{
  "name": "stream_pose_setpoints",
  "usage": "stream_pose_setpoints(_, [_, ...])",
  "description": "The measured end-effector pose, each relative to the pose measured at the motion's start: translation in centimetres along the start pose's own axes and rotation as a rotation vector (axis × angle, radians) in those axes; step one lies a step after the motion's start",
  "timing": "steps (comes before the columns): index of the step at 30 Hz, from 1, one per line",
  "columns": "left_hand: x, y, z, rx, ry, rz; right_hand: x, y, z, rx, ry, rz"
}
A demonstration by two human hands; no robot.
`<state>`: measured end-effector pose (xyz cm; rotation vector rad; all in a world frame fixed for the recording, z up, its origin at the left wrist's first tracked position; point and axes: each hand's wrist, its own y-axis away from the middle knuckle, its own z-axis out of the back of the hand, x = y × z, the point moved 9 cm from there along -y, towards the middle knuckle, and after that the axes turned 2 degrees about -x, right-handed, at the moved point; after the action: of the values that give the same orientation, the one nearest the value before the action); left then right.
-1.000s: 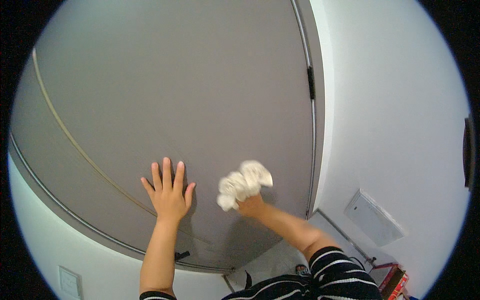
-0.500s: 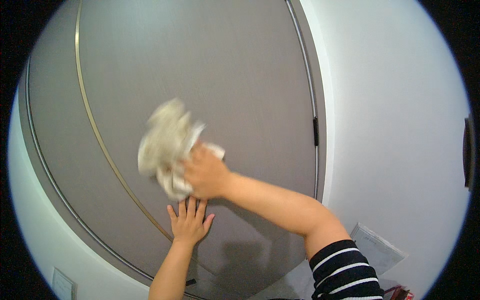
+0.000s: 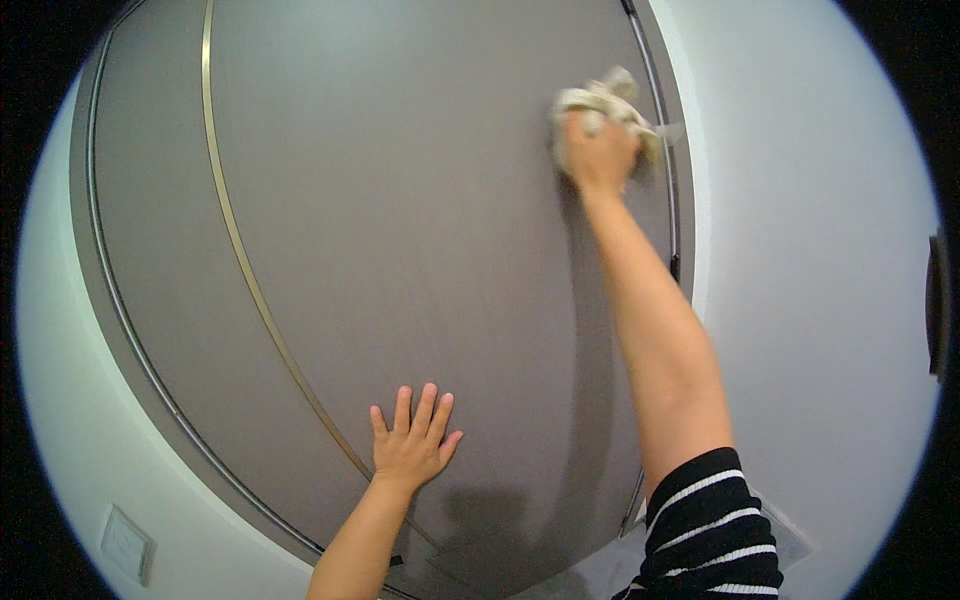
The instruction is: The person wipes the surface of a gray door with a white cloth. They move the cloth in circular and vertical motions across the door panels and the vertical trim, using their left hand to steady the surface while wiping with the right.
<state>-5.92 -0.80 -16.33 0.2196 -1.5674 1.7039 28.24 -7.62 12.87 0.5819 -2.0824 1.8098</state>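
A grey-brown door [image 3: 400,250] with a thin gold strip [image 3: 240,245] fills most of the view. My left hand [image 3: 412,445] lies flat against its lower part, fingers spread, holding nothing. Up at the door's right side, my right hand [image 3: 600,155] is closed on a crumpled cream cloth [image 3: 603,100], which is pressed to the surface beside the edge trim. The cloth is slightly blurred by motion, and its underside is hidden. A black sleeve with white stripes covers my right upper arm.
Dark metal trim [image 3: 660,110] runs down the door's right edge, with a white wall [image 3: 810,220] beyond it. A pale wall plate [image 3: 127,545] is at the lower left. A dark object [image 3: 937,305] sits at the far right rim.
My right hand has swept the cloth from the door's middle, near my left hand, up to its right edge. The whole view has shifted a little. My left hand stays flat on the door.
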Motion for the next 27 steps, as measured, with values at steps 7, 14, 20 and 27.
stream_pose_setpoints(7, [0.7,0.5,-0.1,0.022,0.001,-0.011,25.1,25.5,-2.5,0.278,-0.418,1.356])
stream_pose_setpoints(14, [1.2,0.4,1.0,0.066,0.122,-0.005,17.7,16.8,-1.7,0.119,-0.238,1.037])
stream_pose_setpoints(20, [1.2,-1.4,2.4,0.117,0.321,0.040,1.5,5.0,2.2,-0.154,0.101,0.026])
stream_pose_setpoints(27, [8.5,-8.9,3.8,0.047,0.177,0.245,16.5,19.4,0.1,0.095,-0.152,1.109])
